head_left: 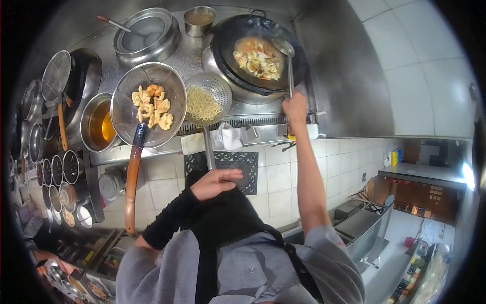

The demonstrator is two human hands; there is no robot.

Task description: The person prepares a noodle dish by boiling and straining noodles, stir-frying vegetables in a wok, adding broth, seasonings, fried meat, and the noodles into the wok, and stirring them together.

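Note:
My right hand (295, 109) is closed around the handle of a metal wok ladle (282, 46), whose bowl rests at the right side of the wok (228, 55). Stir-fried vegetables in broth (259, 58) fill the middle of that wok. My left hand (216, 184) hovers in front of my apron, fingers stretched to the right and holding nothing visible. Just above it ends the handle of a perforated skimmer (226, 86) heaped with thin noodles (202, 104). Left of the noodles, a wooden-handled mesh strainer (121, 96) holds battered fried pieces (153, 105).
An oil pot (91, 129) stands beneath the strainer's left side. Behind are a large lidless pot (169, 43) with a ladle and a small steel container (199, 21). A white cloth (230, 137) lies on the front ledge; seasoning tins (71, 167) sit at left.

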